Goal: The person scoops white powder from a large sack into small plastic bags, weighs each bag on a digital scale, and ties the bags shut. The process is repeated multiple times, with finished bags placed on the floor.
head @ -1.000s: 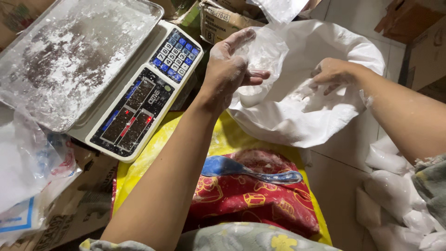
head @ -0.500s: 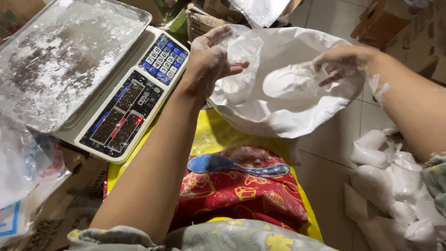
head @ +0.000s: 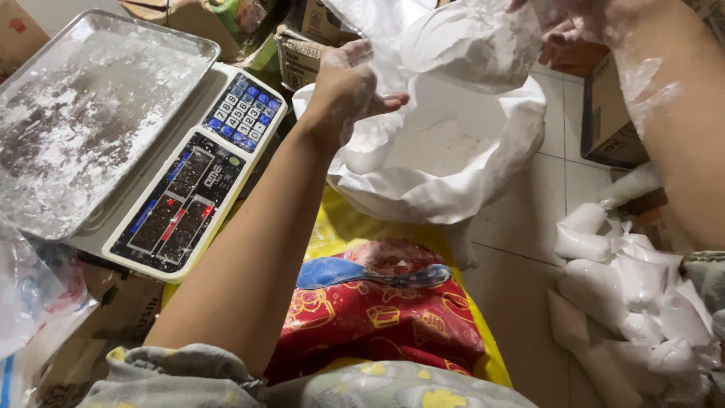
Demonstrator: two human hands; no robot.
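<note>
Two hands up over the big white sack [head: 445,162], both dusted w/ white powder. Left hand [head: 349,89] sits at the sack's left rim, fingers curled onto a thin clear bag [head: 461,41] that hangs mouth-up above the sack opening, thumb sticking out to the right. Right hand [head: 563,26] is at the top edge of view, mostly cut off, so can't tell if it's pinching the bag's far side or just touching it; forearm comes in from the right, caked in powder. Bag looks part-filled w/ white powder, bulging, its long axis running roughly left-right between the two hands, right above the sack. Left hand is the nearer one to the bag's visible edge. Key relation: the scale [head: 192,189] lies to the left of the hands, its metal tray [head: 91,113] powder-smeared w/ nothing on it, well apart from the bag. Off to the right, on the tiled floor [head: 521,302], a heap of tied-off powder bags [head: 642,302]. Below, a yellow-and-red cloth [head: 377,302] across the lap, cardboard boxes [head: 612,113] around.
</note>
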